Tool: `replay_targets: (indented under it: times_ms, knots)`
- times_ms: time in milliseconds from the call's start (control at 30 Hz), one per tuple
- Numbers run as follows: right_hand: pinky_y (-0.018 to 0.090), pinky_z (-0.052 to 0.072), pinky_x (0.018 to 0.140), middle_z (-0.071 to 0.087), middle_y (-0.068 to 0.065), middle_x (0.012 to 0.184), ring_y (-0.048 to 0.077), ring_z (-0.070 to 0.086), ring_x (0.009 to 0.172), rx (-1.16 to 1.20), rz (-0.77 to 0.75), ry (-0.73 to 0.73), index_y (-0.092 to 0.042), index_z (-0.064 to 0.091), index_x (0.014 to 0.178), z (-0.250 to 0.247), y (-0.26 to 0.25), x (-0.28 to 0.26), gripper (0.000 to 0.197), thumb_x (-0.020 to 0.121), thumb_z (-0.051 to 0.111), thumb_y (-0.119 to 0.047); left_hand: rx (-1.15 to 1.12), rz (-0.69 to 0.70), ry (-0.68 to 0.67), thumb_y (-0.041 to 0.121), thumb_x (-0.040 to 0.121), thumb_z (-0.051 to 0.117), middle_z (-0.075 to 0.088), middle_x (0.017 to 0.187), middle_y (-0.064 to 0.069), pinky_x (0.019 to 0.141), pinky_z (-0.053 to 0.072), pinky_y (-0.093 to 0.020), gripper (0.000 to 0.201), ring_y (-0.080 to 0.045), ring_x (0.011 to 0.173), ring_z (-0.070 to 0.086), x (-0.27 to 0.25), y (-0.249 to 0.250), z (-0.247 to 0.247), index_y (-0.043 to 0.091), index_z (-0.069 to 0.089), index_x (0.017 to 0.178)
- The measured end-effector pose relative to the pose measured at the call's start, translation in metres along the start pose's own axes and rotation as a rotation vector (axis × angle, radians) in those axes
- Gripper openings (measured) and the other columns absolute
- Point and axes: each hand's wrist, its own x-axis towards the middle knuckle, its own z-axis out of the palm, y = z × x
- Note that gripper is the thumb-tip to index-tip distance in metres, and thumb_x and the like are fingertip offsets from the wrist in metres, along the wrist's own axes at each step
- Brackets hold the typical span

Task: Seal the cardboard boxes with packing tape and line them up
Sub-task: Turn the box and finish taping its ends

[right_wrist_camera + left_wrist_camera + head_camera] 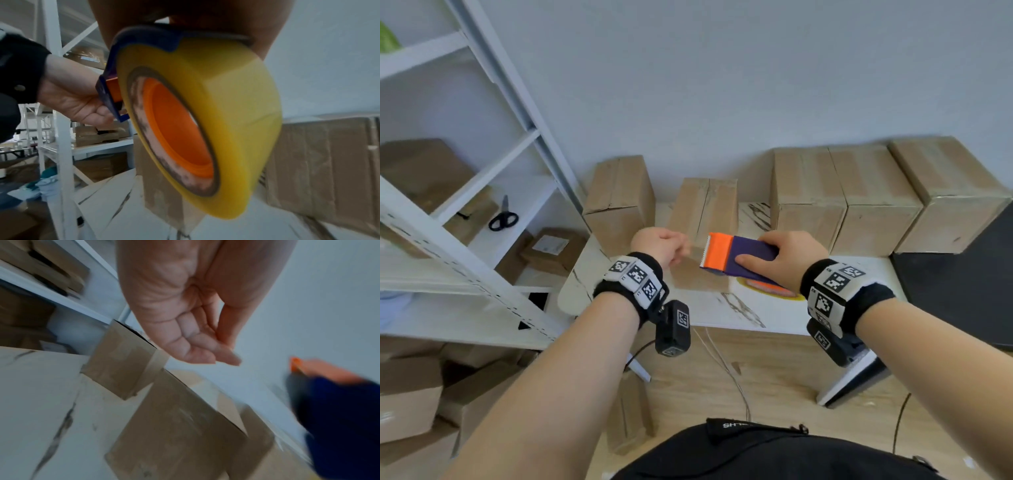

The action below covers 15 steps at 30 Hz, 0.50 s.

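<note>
Glossy yellow tape roll (236, 113) in right hand (787, 260) grip (purple dispenser), left hand (659, 245) loosely curled, empty

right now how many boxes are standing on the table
5 that I can see. One at the far left by the shelf, one in front between the hands, and three side by side on the right. More sit off the table.
</note>
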Motion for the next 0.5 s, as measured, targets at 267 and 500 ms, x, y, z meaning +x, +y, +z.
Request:
replay_targets:
  times_ms: [267,500]
  knots:
    - [0.022,0.034,0.051,0.055,-0.007,0.067,0.017,0.054,0.067,-0.413,0.097,-0.044,-0.028,0.06,0.085,-0.016,0.013,0.011,0.044,0.083,0.044,-0.068,0.006,-0.047,0.121,0.007,0.094,0.054,0.066,0.058,0.002,0.071,0.053,-0.025,0.023,-0.011,0.061,0.061,0.033,0.0,-0.046,0.011,0.06,0.072]
    - [0.02,0.03,0.05,0.052,-0.007,0.063,0.016,0.051,0.063,-0.483,0.164,0.01,-0.024,0.056,0.074,-0.018,0.01,0.021,0.044,0.081,0.045,-0.066,0.013,-0.09,0.04,0.02,0.084,0.07,0.073,0.072,-0.004,0.091,0.053,-0.041,0.017,-0.025,0.085,0.067,0.048,-0.018,-0.043,0.012,0.068,0.069]
